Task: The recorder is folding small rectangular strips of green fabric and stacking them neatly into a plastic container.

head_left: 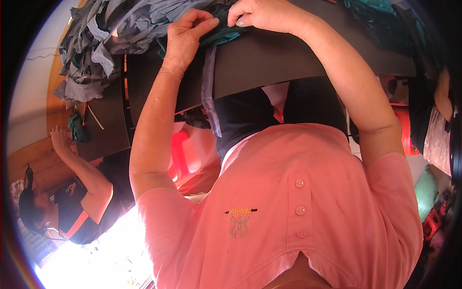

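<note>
My left hand [185, 36] pinches a dark teal piece of cloth [225, 33] at the near edge of a dark table [269, 58]. My right hand [262, 14] grips the same cloth just to the right, fingertips almost meeting the left hand's. A narrow grey-purple strip of fabric [210, 86] hangs down from the table edge below my left hand. My pink buttoned shirt [298, 202] fills the lower part of the view.
A heap of grey cloth pieces [96, 43] covers the table's left end. More teal fabric [380, 9] lies at the top right. A co-worker's hand [60, 137] rests beside a teal bundle [77, 127] at left. A red plastic seat [190, 154] is below the table. Another person's arm [442, 94] is at right.
</note>
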{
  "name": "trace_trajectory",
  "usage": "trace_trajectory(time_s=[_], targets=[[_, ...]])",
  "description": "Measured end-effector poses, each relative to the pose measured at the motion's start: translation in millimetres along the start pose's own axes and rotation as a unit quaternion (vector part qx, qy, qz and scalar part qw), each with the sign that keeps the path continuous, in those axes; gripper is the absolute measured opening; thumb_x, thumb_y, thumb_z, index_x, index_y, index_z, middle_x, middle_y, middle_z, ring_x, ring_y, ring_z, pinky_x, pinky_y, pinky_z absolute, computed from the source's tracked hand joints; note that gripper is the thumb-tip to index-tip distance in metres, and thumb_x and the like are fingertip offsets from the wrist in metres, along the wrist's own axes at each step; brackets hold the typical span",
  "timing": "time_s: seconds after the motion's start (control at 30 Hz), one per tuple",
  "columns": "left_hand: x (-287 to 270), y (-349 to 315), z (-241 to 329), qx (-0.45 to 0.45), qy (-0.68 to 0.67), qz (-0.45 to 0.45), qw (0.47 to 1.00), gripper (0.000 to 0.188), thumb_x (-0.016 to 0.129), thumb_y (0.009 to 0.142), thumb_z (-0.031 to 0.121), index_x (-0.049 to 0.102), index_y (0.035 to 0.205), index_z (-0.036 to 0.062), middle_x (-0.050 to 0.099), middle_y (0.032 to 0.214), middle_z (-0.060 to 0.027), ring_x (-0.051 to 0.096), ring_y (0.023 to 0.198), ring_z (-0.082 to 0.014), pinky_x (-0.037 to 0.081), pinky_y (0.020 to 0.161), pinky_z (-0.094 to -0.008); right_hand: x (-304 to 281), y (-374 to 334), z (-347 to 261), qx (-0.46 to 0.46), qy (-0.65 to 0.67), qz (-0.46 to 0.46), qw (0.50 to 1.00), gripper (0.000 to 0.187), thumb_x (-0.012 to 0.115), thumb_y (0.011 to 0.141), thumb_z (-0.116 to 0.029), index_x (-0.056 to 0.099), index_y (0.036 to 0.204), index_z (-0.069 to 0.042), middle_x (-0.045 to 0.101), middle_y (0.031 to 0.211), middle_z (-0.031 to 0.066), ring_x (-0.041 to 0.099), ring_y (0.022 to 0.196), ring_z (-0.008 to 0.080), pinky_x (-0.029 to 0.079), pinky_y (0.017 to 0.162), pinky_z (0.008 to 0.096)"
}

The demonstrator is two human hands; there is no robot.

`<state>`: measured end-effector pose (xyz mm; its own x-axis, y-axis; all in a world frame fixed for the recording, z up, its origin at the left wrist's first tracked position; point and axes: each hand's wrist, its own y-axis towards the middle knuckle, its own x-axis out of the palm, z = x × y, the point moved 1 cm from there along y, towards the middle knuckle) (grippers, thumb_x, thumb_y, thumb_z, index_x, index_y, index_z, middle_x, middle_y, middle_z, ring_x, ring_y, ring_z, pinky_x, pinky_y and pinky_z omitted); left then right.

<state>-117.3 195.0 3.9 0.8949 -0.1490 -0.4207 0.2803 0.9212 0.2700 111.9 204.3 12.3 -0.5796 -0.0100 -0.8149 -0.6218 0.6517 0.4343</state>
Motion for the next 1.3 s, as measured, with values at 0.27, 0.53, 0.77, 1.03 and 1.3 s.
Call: trace_trajectory(time_s=[0.27,0.53,0.77,1.03,1.3], targets=[[0,0,1,0.003,-0.004,-0.004,1.0,0.015,0.081,0.089,0.014,0.074,0.097,0.0038,0.067,0.086,0.0034,0.059,0.082,-0.0059,0.048,0.078,-0.0213,-11,3,9,0.038,0.126,0.109,0.985,0.013,0.074,0.079,-0.014,0.075,0.088,-0.004,0.074,0.078,0.0138,0.073,0.073,0.0255,0.055,0.069,0.0358],[-1,1,-1,0.001,-0.016,-0.007,1.0,0.014,0.08,0.089,0.014,0.074,0.098,0.0039,0.068,0.086,0.0034,0.059,0.082,-0.0058,0.048,0.079,-0.0215,-8,2,8,0.076,0.098,0.059,0.991,0.014,0.074,0.08,-0.015,0.077,0.091,-0.007,0.075,0.083,0.0132,0.074,0.077,0.0266,0.056,0.072,0.0371],[-3,-1,-1,0.0,-0.009,-0.001,1.0,0.014,0.081,0.089,0.013,0.074,0.098,0.004,0.069,0.087,0.003,0.06,0.083,-0.0059,0.048,0.08,-0.0214,-19,-4,-12,0.018,0.046,0.002,0.999,0.015,0.071,0.08,-0.016,0.078,0.091,-0.009,0.076,0.085,0.0125,0.074,0.079,0.028,0.055,0.073,0.0403],[-3,0,0,0.007,-0.006,-0.003,1.0,0.015,0.081,0.088,0.013,0.074,0.098,0.0041,0.069,0.087,0.0027,0.061,0.083,-0.006,0.048,0.08,-0.0217,-11,5,1,0.05,0.143,0.106,0.983,0.016,0.075,0.079,-0.014,0.074,0.093,-0.006,0.072,0.077,0.0118,0.071,0.071,0.029,0.054,0.068,0.0392],[-3,1,-1,0.004,-0.019,-0.007,1.0,0.013,0.081,0.088,0.013,0.074,0.096,0.0041,0.069,0.087,0.003,0.061,0.084,-0.0056,0.048,0.079,-0.0216,-1,4,6,0.062,0.048,-0.024,0.997,0.017,0.073,0.08,-0.015,0.078,0.096,-0.01,0.075,0.084,0.0125,0.072,0.079,0.0304,0.054,0.074,0.0418]])
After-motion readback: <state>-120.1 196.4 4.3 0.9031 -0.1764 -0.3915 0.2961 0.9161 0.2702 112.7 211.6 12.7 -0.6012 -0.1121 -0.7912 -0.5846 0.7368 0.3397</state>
